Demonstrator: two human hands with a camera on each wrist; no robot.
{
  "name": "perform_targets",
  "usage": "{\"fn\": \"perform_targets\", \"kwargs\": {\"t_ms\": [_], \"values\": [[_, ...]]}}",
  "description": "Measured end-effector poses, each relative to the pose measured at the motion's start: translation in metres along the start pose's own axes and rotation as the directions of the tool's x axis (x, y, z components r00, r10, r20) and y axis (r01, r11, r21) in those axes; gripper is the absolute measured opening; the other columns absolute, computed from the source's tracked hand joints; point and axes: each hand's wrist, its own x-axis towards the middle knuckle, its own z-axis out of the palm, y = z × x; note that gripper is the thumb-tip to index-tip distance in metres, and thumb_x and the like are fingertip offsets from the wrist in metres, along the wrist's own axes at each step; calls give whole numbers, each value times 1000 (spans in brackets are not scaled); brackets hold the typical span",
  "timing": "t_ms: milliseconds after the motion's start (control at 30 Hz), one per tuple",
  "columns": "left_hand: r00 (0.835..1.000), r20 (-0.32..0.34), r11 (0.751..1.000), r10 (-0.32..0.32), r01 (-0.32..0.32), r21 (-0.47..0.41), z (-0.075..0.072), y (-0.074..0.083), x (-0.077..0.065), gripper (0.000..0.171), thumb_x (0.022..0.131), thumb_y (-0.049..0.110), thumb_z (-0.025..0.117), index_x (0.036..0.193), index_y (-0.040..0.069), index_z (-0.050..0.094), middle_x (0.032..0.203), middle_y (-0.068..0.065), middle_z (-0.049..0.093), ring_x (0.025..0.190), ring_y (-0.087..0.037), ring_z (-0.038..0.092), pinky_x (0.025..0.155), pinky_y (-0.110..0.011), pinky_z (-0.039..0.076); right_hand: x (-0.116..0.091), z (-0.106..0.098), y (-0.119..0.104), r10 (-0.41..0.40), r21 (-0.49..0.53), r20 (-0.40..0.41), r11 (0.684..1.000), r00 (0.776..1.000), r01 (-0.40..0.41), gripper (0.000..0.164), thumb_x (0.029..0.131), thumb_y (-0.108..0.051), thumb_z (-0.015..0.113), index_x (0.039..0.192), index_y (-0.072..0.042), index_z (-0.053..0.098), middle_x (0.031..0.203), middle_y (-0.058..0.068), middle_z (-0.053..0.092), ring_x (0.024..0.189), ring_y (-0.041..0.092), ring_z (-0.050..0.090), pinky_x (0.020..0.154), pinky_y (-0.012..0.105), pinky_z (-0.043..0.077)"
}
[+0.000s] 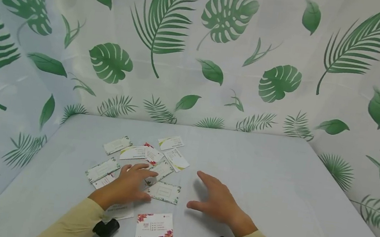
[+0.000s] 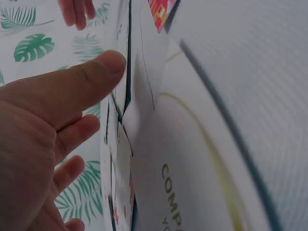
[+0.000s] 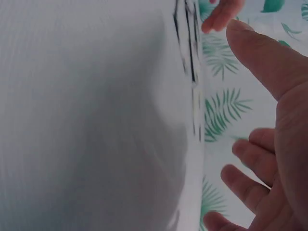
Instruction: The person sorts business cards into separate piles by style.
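Observation:
Several printed business cards lie scattered on the table, left of its middle. Over them is my left hand, fingers spread and slightly bent, with nothing held. A card with a green leafy border lies just right of its thumb. Part of a white card lettered "COMPA" shows beneath that hand in the left wrist view. My right hand hovers above bare tabletop to the right of the cards, thumb and fingers apart, holding nothing. Nearest to me lies a card with red flowers in its corners.
Farther back are a white card with a yellow curve, another white card and a leafy-edged card. Some cards overlap. Pale cloth covers the table; a leaf-print curtain hangs behind it and along both sides.

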Motion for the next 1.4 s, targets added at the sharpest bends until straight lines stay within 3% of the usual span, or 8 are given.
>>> {"fn": "perform_targets", "kwargs": {"t_ms": [100,300,567,967,1233,1400], "values": [[999,33,1000,-3,2,12,3,0,2,61,79,28,86,135,17,63,138,-4,58,141,-33,33,108,-64,15,6,10,-6,-19,20,54,1000,998,18,87,75,-41,87,145,-4,51,142,11,54,132,34,47,105,55,36],[996,74,999,45,-43,-22,7,1,9,56,83,27,84,134,17,64,137,-4,59,140,-33,34,108,-66,12,15,23,-18,-61,-38,134,997,989,66,79,77,-42,85,140,-3,56,136,11,59,124,34,50,100,55,39],[995,90,999,37,-34,-31,7,4,12,54,84,25,83,134,18,64,136,-2,59,140,-32,35,109,-66,10,18,29,-22,-92,-107,98,989,991,102,67,79,-34,84,133,-2,60,129,10,63,118,33,52,96,53,40],[995,103,994,-1,12,-111,8,7,11,52,82,23,85,130,20,66,137,-8,55,136,-32,37,108,-63,13,20,29,-21,-19,-11,99,1000,995,21,54,80,-17,83,128,-4,64,119,7,64,106,29,53,90,49,43],[999,47,999,-24,26,-39,11,8,7,57,81,30,85,132,17,64,128,0,62,134,-29,41,106,-64,18,20,29,-17,8,18,111,1000,994,-10,50,82,-15,81,129,-6,64,120,4,64,107,26,53,91,48,44],[998,46,996,-44,47,-74,13,8,6,53,82,26,85,130,17,65,127,0,61,130,-27,43,105,-60,21,17,29,-19,21,25,110,999,994,-24,54,81,-17,83,130,-6,63,122,6,63,108,27,52,93,49,43]]}}
